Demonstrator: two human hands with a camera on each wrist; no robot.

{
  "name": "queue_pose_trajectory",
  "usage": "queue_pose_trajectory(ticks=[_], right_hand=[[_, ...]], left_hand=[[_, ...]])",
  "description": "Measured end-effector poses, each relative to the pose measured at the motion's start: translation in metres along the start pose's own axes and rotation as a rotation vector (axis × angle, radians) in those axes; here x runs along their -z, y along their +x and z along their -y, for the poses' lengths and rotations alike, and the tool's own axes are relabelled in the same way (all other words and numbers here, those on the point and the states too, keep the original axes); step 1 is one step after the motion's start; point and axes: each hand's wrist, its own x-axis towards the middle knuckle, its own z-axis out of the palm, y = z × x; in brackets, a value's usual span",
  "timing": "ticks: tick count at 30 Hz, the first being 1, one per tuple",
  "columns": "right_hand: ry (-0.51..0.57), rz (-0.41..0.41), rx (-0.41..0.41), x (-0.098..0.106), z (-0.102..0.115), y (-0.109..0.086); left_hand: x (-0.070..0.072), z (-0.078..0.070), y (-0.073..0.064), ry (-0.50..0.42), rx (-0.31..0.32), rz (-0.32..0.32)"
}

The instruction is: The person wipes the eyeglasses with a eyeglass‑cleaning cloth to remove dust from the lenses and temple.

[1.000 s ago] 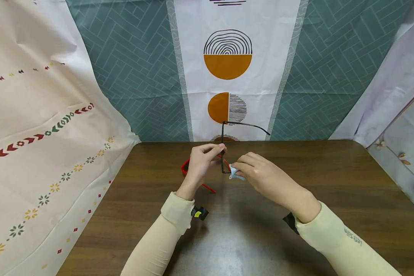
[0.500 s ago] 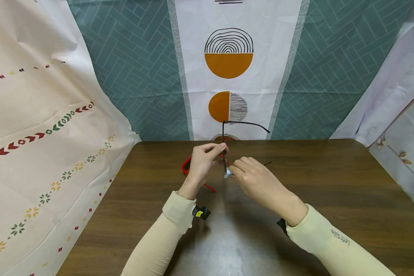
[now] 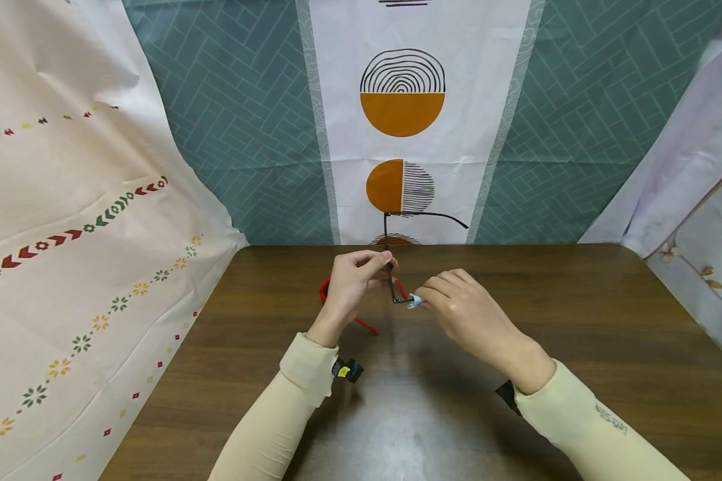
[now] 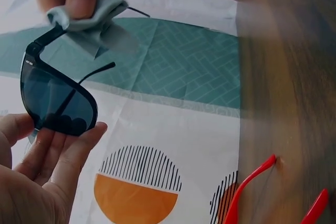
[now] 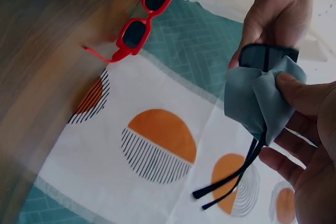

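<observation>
Black sunglasses (image 4: 59,98) with dark lenses are held up above the table, temples unfolded. My left hand (image 3: 351,284) grips them by the front frame, thumb and fingers at a lens in the left wrist view. My right hand (image 3: 469,310) pinches a light blue cloth (image 5: 257,95) folded round one temple, near its hinge. Both temple ends (image 5: 215,187) stick out past the cloth in the right wrist view. Behind my left hand, red sunglasses (image 5: 140,24) lie on the table, partly hidden in the head view.
The brown wooden table (image 3: 265,374) runs back to a hanging patterned cloth (image 3: 259,127). A cream curtain (image 3: 84,220) hangs at the left and a pale floral one (image 3: 698,254) at the right.
My right hand moved left with the cloth to the hinge end of the temple, then back right along it. My left hand stays nearly still; the black sunglasses shift slightly.
</observation>
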Motion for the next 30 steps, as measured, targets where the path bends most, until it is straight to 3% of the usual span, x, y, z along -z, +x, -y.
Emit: queue_pose_trajectory(ticks=[8, 15, 30], right_hand=[[0.091, -0.084, -0.034, 0.007, -0.019, -0.015], [0.199, -0.137, -0.093, 0.013, -0.027, -0.020], [0.416, -0.121, -0.245, 0.016, -0.042, -0.032]], left_hand=[[0.010, -0.004, 0.001, -0.013, -0.027, -0.002], [0.015, -0.008, 0.002, -0.075, -0.032, -0.020], [0.019, -0.008, 0.003, -0.068, -0.016, -0.017]])
